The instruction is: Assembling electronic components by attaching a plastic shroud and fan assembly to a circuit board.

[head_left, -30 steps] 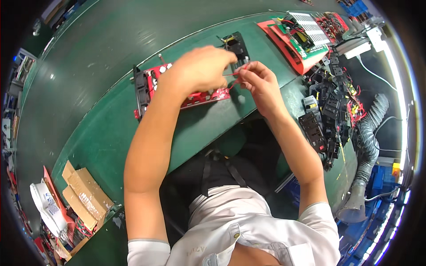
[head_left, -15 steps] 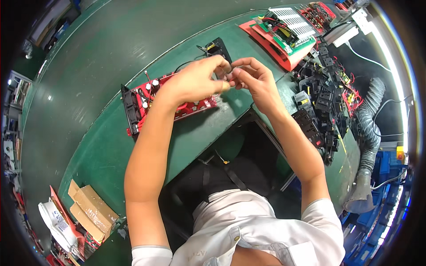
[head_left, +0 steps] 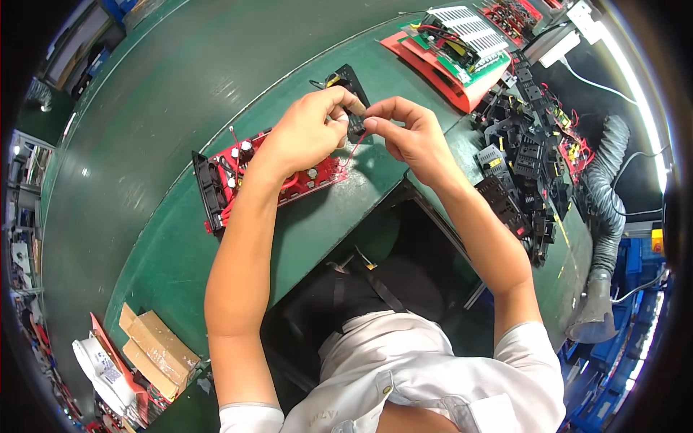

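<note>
I pinched the small black part [head_left: 356, 124] between my left hand [head_left: 307, 133] and my right hand [head_left: 408, 137], both closed on it just above the table [head_left: 144, 166], its red wire [head_left: 353, 150] hanging toward the red circuit board [head_left: 278, 177], nearer my left.

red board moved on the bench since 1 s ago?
Cannot tell. The red board lies by the green bench's near edge under the left hand throughout; the head camera shifted.

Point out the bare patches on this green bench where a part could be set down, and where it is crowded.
Bare: the green bench beyond the red circuit board, and the strip between that board and the cardboard boxes. Crowded: the pile of black parts by the right hand, and the red tray beyond it.
</note>
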Tool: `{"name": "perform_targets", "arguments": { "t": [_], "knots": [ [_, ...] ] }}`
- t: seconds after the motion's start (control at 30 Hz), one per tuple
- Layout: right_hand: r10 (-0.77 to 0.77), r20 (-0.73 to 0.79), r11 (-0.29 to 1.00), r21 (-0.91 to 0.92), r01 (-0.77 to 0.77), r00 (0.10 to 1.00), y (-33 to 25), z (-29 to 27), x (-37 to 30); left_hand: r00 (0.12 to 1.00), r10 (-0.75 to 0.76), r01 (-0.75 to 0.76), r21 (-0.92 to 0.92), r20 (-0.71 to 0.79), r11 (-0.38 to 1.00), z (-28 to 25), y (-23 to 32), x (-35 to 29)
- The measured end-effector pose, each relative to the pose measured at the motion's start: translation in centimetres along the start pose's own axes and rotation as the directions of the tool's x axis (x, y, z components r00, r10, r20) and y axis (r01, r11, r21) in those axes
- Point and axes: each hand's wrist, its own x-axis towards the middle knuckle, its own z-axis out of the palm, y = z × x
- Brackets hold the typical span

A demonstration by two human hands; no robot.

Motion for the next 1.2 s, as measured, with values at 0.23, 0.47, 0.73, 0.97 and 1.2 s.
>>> {"name": "perform_targets", "arguments": {
  "t": [0.23, 0.47, 0.73, 0.97, 1.2],
  "knots": [
    [0.02, 0.03, 0.993, 0.113, -0.023, 0.999, 0.3, -0.3, 0.3, 1.0, -0.006, 0.006, 0.017, -0.005, 1.0, 0.7, 0.6, -0.4],
    [0.047, 0.082, 0.985, 0.161, -0.06, 0.996, 0.5, -0.6, 0.4, 0.997, -0.004, 0.014, 0.119, -0.08, 0.993, 0.7, 0.0, 0.0],
    [-0.334, -0.026, 0.857, -0.425, 0.292, 0.942, 1.7, -0.2, -2.2, 0.981, 0.057, -0.032, 0.136, -0.185, 0.99, 0.7, -0.4, 0.3],
    [-0.328, 0.106, 0.652, -0.694, 0.306, 0.939, 9.6, -1.2, -18.2, 0.983, -0.02, 0.042, 0.118, -0.183, 0.992, -1.3, -0.4, -0.2],
    [0.183, -0.671, 0.74, -0.387, -0.55, 0.719, 19.8, -7.4, -32.0, 0.987, 0.018, 0.011, 0.183, -0.157, 0.983, -1.7, -0.4, -0.1]
  ]
}}
